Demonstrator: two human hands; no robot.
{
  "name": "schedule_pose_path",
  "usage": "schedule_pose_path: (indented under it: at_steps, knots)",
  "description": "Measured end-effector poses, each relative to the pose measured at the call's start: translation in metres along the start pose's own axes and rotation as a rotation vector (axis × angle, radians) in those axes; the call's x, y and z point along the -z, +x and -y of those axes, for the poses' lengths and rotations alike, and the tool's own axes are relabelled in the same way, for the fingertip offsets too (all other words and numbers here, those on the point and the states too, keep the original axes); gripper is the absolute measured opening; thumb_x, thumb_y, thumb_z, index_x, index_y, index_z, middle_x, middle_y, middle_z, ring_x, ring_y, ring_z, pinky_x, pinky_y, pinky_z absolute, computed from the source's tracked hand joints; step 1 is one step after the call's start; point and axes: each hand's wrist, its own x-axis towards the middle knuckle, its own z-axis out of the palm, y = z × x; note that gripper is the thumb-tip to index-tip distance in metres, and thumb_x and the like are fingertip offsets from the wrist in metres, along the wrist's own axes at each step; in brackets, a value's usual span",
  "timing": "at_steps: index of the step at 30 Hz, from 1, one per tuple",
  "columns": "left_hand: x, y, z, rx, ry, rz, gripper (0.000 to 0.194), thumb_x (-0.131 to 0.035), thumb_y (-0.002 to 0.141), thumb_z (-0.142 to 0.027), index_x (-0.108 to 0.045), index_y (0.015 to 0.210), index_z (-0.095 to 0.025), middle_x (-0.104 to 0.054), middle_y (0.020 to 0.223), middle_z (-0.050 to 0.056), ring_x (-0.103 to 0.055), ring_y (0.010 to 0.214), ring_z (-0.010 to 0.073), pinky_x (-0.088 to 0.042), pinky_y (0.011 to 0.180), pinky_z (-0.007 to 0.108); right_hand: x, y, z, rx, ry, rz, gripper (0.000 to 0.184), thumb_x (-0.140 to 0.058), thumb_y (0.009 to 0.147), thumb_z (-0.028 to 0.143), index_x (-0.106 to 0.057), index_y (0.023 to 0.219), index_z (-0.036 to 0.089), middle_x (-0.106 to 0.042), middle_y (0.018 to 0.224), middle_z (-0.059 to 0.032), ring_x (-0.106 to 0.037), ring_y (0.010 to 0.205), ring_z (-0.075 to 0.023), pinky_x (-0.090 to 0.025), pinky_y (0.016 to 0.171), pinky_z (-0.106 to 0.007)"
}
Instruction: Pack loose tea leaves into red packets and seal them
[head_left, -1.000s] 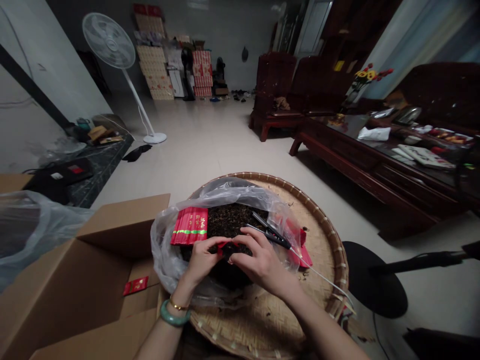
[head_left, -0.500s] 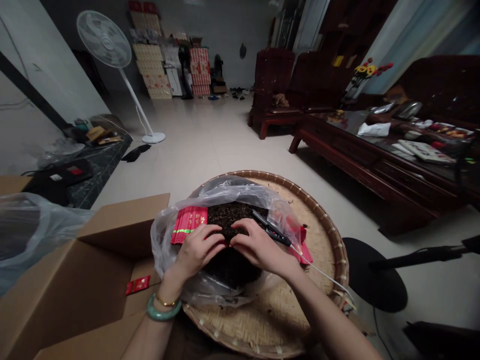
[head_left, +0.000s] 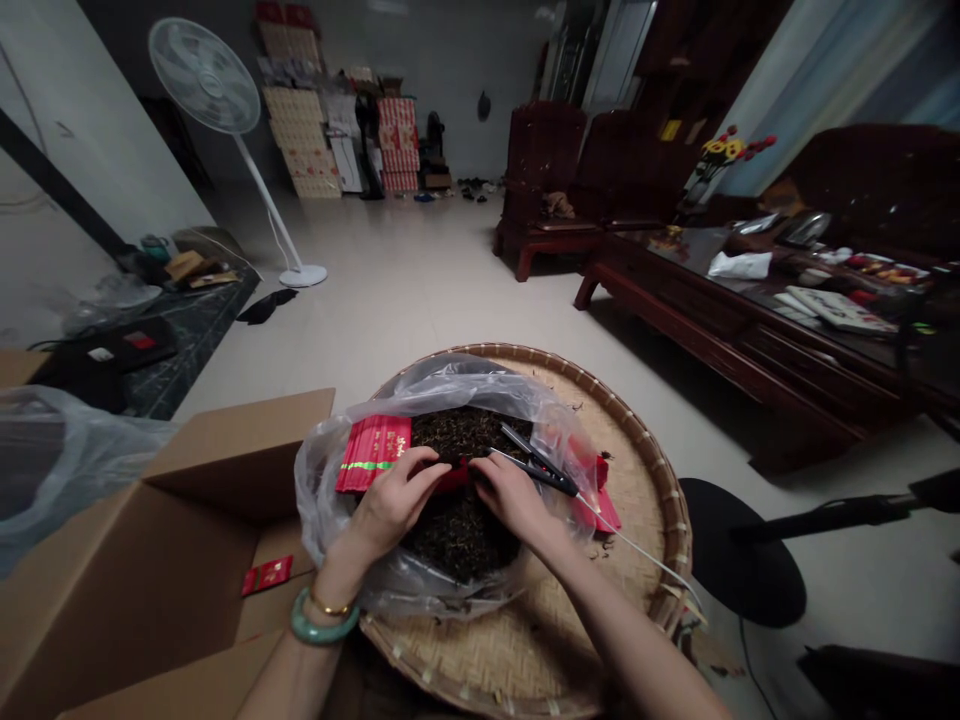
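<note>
Over a clear plastic bag point(head_left: 322, 480) of dark loose tea leaves point(head_left: 465, 540), my left hand point(head_left: 394, 500) and my right hand point(head_left: 514, 498) hold a small red packet point(head_left: 453, 478) between their fingertips. Fingers cover much of the packet. Just right of my right hand, a black handheld sealer point(head_left: 551, 475) with two open arms and a white cord rests on the tea and bag. A stack of red packets point(head_left: 375, 450) with gold print and a green stripe lies beside my left hand. More red packets point(head_left: 601, 505) lie at the bag's right side.
The bag sits on a round woven bamboo tray point(head_left: 555, 640). At left stands an open cardboard box point(head_left: 112, 560) with a red packet point(head_left: 267, 576) inside. A black round stand base point(head_left: 742, 550) is at right; a wooden table point(head_left: 750, 340) and fan point(head_left: 304, 275) stand beyond.
The red packet now shows between my fingertips, where it was hidden before. My hands have drawn slightly apart, and the right hand has dropped a little. The view has shifted slightly.
</note>
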Motion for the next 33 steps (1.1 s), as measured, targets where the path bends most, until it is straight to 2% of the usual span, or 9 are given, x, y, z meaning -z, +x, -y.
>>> schedule_pose_path:
  at_steps: [5,8,10,15,20,23,26,30,33]
  knots:
    - [-0.002,0.0,0.002,-0.133,0.12,-0.113,0.03,-0.045,0.089,-0.009,-0.06,0.114,-0.017,-0.059,0.096,0.009,-0.058,0.088,0.0183,-0.053,0.075,0.031,-0.009,0.002,-0.008,-0.035,0.187,-0.137,0.015,-0.054,0.077,0.01,-0.064,0.085,0.018,-0.061,0.08,-0.0036,-0.059,0.071,-0.0162,-0.046,0.066,-0.027]
    - [-0.001,0.001,0.004,-0.179,0.107,-0.121,0.027,-0.047,0.089,-0.009,-0.062,0.11,-0.017,-0.063,0.093,0.009,-0.055,0.082,0.0176,-0.052,0.071,0.031,-0.008,-0.001,-0.016,-0.158,0.414,-0.198,0.009,-0.056,0.072,0.014,-0.063,0.075,0.018,-0.062,0.069,-0.001,-0.059,0.062,-0.0149,-0.046,0.059,-0.026]
    - [-0.001,0.002,0.004,-0.184,0.099,-0.12,0.025,-0.049,0.088,-0.01,-0.063,0.108,-0.017,-0.065,0.094,0.009,-0.054,0.081,0.0175,-0.052,0.07,0.031,-0.004,-0.002,-0.02,-0.276,0.615,-0.191,0.006,-0.059,0.07,0.019,-0.063,0.074,0.017,-0.062,0.063,0.0002,-0.058,0.054,-0.014,-0.046,0.054,-0.025]
    - [0.0,0.005,0.005,-0.198,0.061,-0.07,0.021,-0.053,0.087,-0.013,-0.064,0.104,-0.017,-0.068,0.097,0.009,-0.054,0.084,0.0181,-0.051,0.072,0.032,0.018,-0.004,-0.019,-0.457,1.073,-0.172,0.024,-0.074,0.059,0.032,-0.062,0.071,0.015,-0.061,0.055,0.0018,-0.059,0.05,-0.0126,-0.051,0.051,-0.026]
    - [0.004,0.01,0.003,-0.113,-0.006,0.027,0.015,-0.053,0.087,-0.016,-0.066,0.095,-0.02,-0.063,0.109,0.01,-0.055,0.093,0.0194,-0.051,0.077,0.035,0.047,-0.002,0.003,-0.481,1.217,-0.214,0.031,-0.081,0.053,0.034,-0.063,0.069,0.015,-0.063,0.055,0.0019,-0.061,0.05,-0.0115,-0.052,0.049,-0.023]
    - [0.005,0.013,0.0,-0.115,-0.025,0.06,0.017,-0.051,0.089,-0.016,-0.066,0.094,-0.021,-0.061,0.113,0.011,-0.055,0.096,0.0197,-0.052,0.078,0.036,0.057,0.001,0.022,-0.409,1.211,-0.193,0.028,-0.08,0.056,0.033,-0.063,0.07,0.016,-0.064,0.057,0.0021,-0.062,0.05,-0.0116,-0.052,0.049,-0.022]
    - [0.004,0.014,-0.001,-0.098,-0.043,0.084,0.017,-0.05,0.089,-0.016,-0.066,0.095,-0.02,-0.059,0.113,0.011,-0.056,0.097,0.0196,-0.052,0.077,0.035,0.058,0.007,0.039,-0.29,1.086,-0.134,0.019,-0.073,0.064,0.03,-0.064,0.073,0.016,-0.065,0.06,0.0009,-0.062,0.05,-0.0117,-0.051,0.049,-0.022]
    - [0.002,0.013,-0.001,-0.096,-0.061,0.06,0.017,-0.05,0.089,-0.016,-0.065,0.096,-0.018,-0.059,0.109,0.012,-0.057,0.098,0.0199,-0.054,0.078,0.034,0.055,0.016,0.051,-0.085,0.706,-0.13,0.007,-0.062,0.072,0.018,-0.067,0.076,0.017,-0.067,0.066,-0.0007,-0.061,0.055,-0.0114,-0.048,0.051,-0.021]
    - [0.002,0.01,0.0,-0.094,-0.071,0.034,0.016,-0.051,0.089,-0.016,-0.065,0.096,-0.017,-0.059,0.109,0.012,-0.057,0.098,0.0196,-0.054,0.079,0.033,0.058,0.019,0.051,0.052,0.399,-0.152,0.013,-0.059,0.073,0.009,-0.068,0.078,0.018,-0.068,0.071,-0.0017,-0.062,0.064,-0.0129,-0.048,0.059,-0.022]
